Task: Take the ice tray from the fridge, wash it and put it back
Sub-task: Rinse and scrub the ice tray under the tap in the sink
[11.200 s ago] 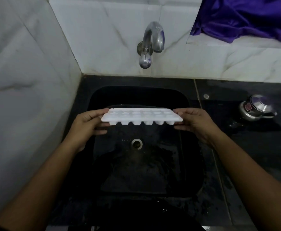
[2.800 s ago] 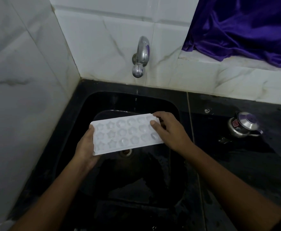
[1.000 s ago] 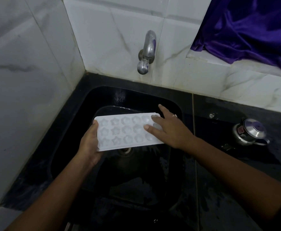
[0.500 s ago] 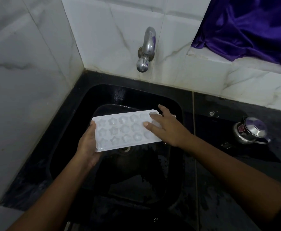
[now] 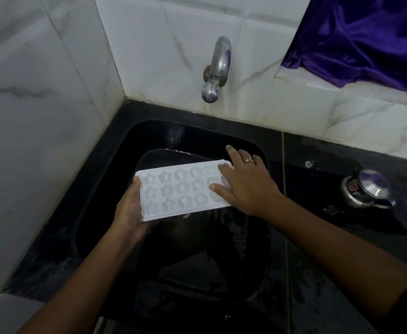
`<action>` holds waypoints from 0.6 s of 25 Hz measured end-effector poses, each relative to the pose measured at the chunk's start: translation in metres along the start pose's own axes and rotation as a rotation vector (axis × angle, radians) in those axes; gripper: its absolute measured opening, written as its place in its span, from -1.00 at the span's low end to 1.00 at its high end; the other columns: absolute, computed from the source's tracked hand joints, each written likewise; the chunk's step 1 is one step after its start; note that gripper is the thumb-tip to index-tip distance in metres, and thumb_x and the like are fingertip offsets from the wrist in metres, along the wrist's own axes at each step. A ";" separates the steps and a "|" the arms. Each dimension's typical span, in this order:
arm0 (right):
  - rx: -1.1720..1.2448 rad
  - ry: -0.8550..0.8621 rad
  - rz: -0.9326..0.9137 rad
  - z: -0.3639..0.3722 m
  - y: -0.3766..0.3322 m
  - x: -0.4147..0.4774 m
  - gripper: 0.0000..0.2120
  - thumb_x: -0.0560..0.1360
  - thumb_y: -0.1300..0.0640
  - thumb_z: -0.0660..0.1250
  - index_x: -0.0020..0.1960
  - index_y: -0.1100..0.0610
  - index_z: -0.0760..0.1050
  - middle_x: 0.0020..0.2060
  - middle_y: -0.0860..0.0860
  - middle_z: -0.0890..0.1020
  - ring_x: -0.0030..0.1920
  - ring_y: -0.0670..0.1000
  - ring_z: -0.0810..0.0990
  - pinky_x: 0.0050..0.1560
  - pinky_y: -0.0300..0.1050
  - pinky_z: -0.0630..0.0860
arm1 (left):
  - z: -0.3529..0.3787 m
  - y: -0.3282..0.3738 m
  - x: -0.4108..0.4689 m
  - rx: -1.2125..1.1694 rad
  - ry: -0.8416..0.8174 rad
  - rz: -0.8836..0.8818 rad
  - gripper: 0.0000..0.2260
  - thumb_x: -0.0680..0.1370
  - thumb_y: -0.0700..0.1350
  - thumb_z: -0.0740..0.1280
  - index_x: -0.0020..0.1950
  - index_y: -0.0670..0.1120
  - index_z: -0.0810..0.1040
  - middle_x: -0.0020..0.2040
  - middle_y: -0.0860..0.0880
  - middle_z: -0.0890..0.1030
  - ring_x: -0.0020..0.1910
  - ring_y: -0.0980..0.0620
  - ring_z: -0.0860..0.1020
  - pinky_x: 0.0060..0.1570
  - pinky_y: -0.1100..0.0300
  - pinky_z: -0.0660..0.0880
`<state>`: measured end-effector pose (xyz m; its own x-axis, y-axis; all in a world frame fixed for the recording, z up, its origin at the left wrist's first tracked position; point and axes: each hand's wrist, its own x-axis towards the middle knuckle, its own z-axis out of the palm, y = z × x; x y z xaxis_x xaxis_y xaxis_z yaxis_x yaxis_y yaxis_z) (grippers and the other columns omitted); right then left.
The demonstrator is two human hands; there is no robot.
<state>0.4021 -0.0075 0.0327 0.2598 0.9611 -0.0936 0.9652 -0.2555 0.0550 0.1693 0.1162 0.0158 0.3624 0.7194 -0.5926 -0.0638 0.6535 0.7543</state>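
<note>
Head view: the white ice tray (image 5: 180,189) is held over the black sink (image 5: 149,133), cavities facing up and toward the camera, its long side running left to right and its right end slightly higher. The cavities are star-shaped and rounded, in three rows. The left hand (image 5: 128,213) has its grip closed around the tray's left short end, palm under the near corner and thumb along the edge. The right hand (image 5: 243,184) lies flat on the tray's right end, fingers spread across the cavities; its grip is open, pressing on the tray rather than clasping it. A ring (image 5: 250,159) shows on one finger of that hand.

Against the picture from 11.2 s ago, the tray is tilted face-up instead of held level by both ends at the fingertips. Over the last second the right hand's fingers have drawn a little toward the right end, leaving more cavities uncovered, while the left hand has kept its hold on the same end.

The metal tap (image 5: 215,71) on the white tiled wall stands above and behind the tray; no stream of water can be made out under it. On the black worktop (image 5: 318,297), wet in patches, a small steel pot (image 5: 366,189) with a lid sits well to the right. A purple cloth (image 5: 366,37) lies on the ledge at upper right.
</note>
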 end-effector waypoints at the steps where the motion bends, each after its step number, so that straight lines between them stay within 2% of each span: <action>1: 0.065 -0.031 0.020 0.004 -0.003 -0.002 -0.26 0.60 -0.45 -0.05 0.50 0.04 0.43 0.65 0.17 0.14 0.56 0.26 0.26 0.49 0.30 0.28 | -0.001 0.001 0.001 0.005 0.008 0.007 -0.56 0.74 0.16 0.16 0.30 -0.13 0.64 0.11 -0.11 0.77 -0.01 -0.07 0.77 -0.26 0.11 0.69; 4: 0.627 -0.109 0.164 0.003 -0.003 -0.006 -0.30 0.59 -0.47 0.05 0.56 -0.08 0.37 0.68 0.03 0.03 0.62 0.17 0.19 0.55 0.23 0.24 | -0.004 0.004 0.002 0.013 0.040 0.008 -0.58 0.74 0.17 0.17 0.23 -0.10 0.66 0.10 -0.09 0.78 -0.02 -0.06 0.77 -0.18 0.07 0.67; 5: 0.716 -0.105 0.187 0.001 -0.001 -0.007 -0.34 0.60 -0.46 0.06 0.54 -0.13 0.41 0.68 0.01 0.05 0.61 0.16 0.21 0.54 0.21 0.26 | -0.005 0.004 0.002 0.031 0.050 0.009 -0.59 0.73 0.17 0.18 0.21 -0.08 0.67 0.07 -0.08 0.78 -0.03 -0.06 0.78 -0.17 0.06 0.66; 7: 0.522 -0.043 0.134 0.000 0.004 -0.006 -0.39 0.61 -0.44 0.02 0.46 -0.14 0.49 0.65 0.07 0.14 0.59 0.19 0.25 0.52 0.27 0.26 | -0.005 0.003 0.000 0.054 0.054 0.009 -0.59 0.73 0.18 0.19 0.21 -0.09 0.68 0.07 -0.08 0.78 -0.01 -0.07 0.77 -0.11 0.02 0.65; 9: 0.353 -0.001 0.096 0.000 0.002 -0.005 -0.34 0.60 -0.45 -0.03 0.43 -0.09 0.52 0.64 0.13 0.20 0.58 0.21 0.25 0.53 0.29 0.24 | -0.006 0.001 0.000 0.053 0.055 -0.001 -0.57 0.73 0.19 0.19 0.24 -0.10 0.67 0.09 -0.10 0.78 0.01 -0.09 0.77 -0.06 -0.01 0.63; 15: 0.416 0.081 0.135 0.008 -0.001 -0.006 -0.33 0.60 -0.44 -0.05 0.38 -0.06 0.56 0.61 0.15 0.27 0.58 0.19 0.27 0.53 0.29 0.22 | -0.004 -0.002 0.000 0.039 0.046 -0.009 -0.59 0.73 0.18 0.19 0.23 -0.09 0.67 0.09 -0.09 0.78 0.03 -0.10 0.77 -0.09 0.01 0.63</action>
<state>0.3998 -0.0143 0.0256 0.3972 0.9171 -0.0342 0.8566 -0.3839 -0.3448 0.1660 0.1159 0.0129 0.3195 0.7244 -0.6108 -0.0238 0.6505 0.7591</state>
